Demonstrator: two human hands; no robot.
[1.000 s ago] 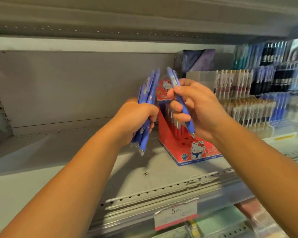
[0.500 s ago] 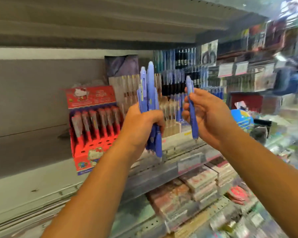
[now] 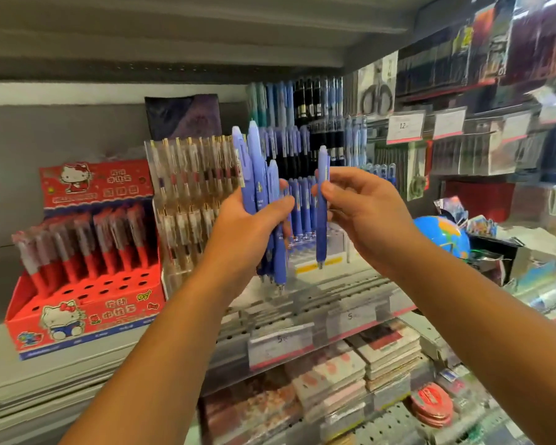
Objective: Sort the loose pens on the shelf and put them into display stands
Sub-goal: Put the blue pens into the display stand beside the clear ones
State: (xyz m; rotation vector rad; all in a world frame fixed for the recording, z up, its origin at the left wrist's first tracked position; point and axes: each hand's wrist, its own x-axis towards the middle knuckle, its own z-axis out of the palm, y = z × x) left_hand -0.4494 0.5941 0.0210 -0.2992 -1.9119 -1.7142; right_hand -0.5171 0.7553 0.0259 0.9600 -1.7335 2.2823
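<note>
My left hand grips a bunch of several blue pens, upright with tips down, in front of the shelf. My right hand pinches a single blue pen upright just to the right of the bunch, a small gap between them. Behind the hands stands a clear display stand of blue pens, partly hidden by my fingers. A clear stand of transparent pens sits to its left. Further left is a red cartoon-cat stand with red pens in its back rows and open holes in front.
The grey shelf edge carries price tags. Stacked packets lie on the shelf below. More dark and blue pens hang at the back. A small globe and clutter sit at the right.
The view has swung right, so the red stand now lies far left. Both hands moved with the pens toward the clear blue-pen stand; the grips are unchanged.
</note>
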